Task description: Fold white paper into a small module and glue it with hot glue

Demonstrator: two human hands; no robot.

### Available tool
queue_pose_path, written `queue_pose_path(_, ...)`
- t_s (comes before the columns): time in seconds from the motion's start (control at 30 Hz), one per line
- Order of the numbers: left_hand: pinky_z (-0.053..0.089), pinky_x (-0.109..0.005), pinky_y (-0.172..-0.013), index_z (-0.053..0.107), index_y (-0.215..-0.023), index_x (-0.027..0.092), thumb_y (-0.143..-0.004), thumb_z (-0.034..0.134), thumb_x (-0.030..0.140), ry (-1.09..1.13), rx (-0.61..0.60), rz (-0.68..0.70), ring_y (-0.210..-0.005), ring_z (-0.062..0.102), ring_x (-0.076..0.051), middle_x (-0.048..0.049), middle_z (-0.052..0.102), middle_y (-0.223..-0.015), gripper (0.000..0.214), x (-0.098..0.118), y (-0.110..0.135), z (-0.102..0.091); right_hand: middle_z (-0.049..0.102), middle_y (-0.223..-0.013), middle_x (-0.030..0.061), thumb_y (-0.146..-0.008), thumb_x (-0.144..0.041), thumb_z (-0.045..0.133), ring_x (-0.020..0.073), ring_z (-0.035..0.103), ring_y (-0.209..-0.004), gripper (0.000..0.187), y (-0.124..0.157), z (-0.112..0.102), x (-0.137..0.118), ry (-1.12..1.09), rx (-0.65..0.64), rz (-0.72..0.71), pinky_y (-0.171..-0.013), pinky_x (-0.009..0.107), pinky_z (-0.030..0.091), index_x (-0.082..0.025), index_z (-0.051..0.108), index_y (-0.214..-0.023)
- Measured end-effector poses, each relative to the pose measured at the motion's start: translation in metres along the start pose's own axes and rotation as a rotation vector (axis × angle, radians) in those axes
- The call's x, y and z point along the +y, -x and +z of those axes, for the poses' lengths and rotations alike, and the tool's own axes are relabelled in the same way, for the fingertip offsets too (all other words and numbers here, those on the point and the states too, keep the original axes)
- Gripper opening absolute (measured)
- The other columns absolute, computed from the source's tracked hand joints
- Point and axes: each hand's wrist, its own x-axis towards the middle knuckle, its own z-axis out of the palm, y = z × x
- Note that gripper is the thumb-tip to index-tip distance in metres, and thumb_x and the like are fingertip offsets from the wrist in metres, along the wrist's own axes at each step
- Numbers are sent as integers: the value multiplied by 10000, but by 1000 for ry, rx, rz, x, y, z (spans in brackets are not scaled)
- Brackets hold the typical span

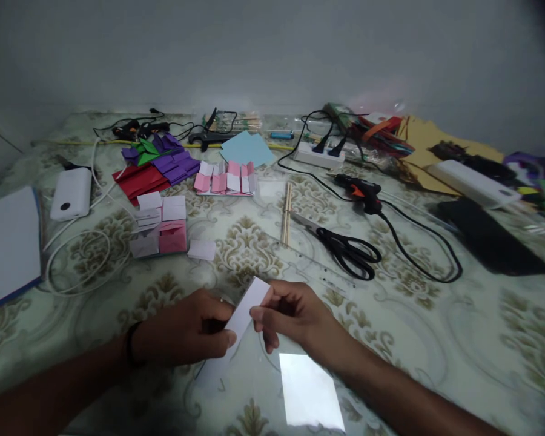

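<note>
Between my hands is a narrow folded strip of white paper (247,306), held tilted above the patterned table cover. My left hand (186,327) pinches its left edge, with the thumb lying on the paper's face. The fingers of my right hand (290,312) close on the strip's upper right edge, thumb against forefinger. Near my right wrist a bright white square (311,390), which looks like paper, lies flat. Beyond my hands are folded pink and white papers (172,227) and a small loose white piece (202,249).
Black-handled scissors (345,245) lie by thin wooden sticks (287,215) and a clear ruler (318,266). A glue gun (361,191) trails its cord on the right, near a black phone-like slab (493,236). At left are a white power bank (71,194) and looped white cable (79,287).
</note>
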Motion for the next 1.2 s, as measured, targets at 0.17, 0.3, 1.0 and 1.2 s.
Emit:
queue_pose_path(0.17,242,-269,-515,375,-617,186,-920,532,290,147,-141,-38,-529,292,-86,60,331,-580,356,5,-1,-5,614,-546,-49,-858,-353,839,50,514,-410,280,0,-12,-8,-46,136,-126,-452,174,473,-158,687,-726)
queue_pose_path(0.3,274,-243,-514,421,-620,186,-921,564,323,87,-31,-153,-533,352,-92,56,378,-575,360,0,0,-1,586,-566,-64,-880,-381,815,54,497,-425,279,-3,-18,-12,-75,245,-199,-453,181,488,-178,663,-762)
queue_pose_path(1.0,368,-215,-452,575,-708,196,-970,521,414,127,273,-347,-456,534,-117,25,591,-520,345,3,-5,14,594,-656,-36,-792,-480,858,75,535,-525,387,0,9,9,204,60,59,-466,181,521,-149,660,-761)
queue_pose_path(1.2,366,-223,-487,546,-652,182,-981,555,448,185,434,-286,-471,501,-96,27,574,-515,423,3,-2,9,551,-605,-56,-773,-385,857,68,487,-513,324,3,14,16,245,24,160,-471,182,488,-163,625,-729)
